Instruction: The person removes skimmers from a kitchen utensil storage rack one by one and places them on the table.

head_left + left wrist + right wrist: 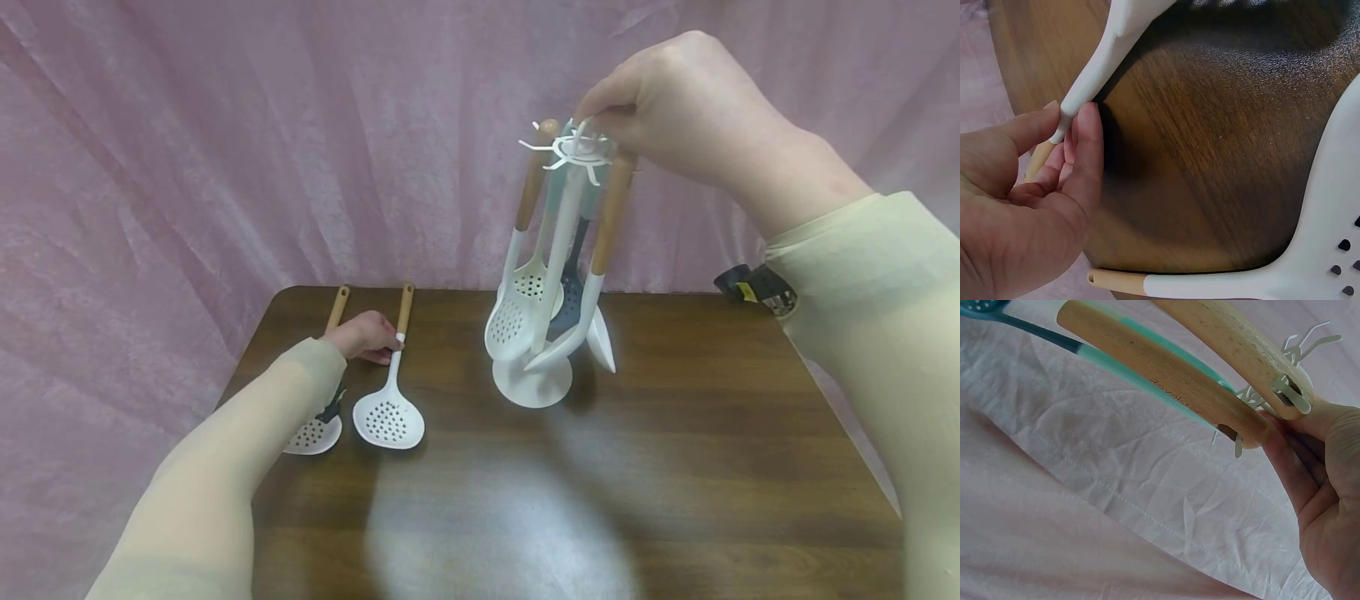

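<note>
The person's right hand (675, 108) pinched the hooked top of the white utensil stand (573, 154), fingers curled tight on it. The stand stood tilted on the wooden surface (675, 467) with several utensils hanging. The left hand (367, 335) pinched a white slotted spoon (388, 412) at the joint of its wooden handle, the spoon lying flat left of the stand, beside a second spoon (315, 435). It looked like the hanging step; next the spoon wanted lifting so its handle hole met a free hook.
</note>
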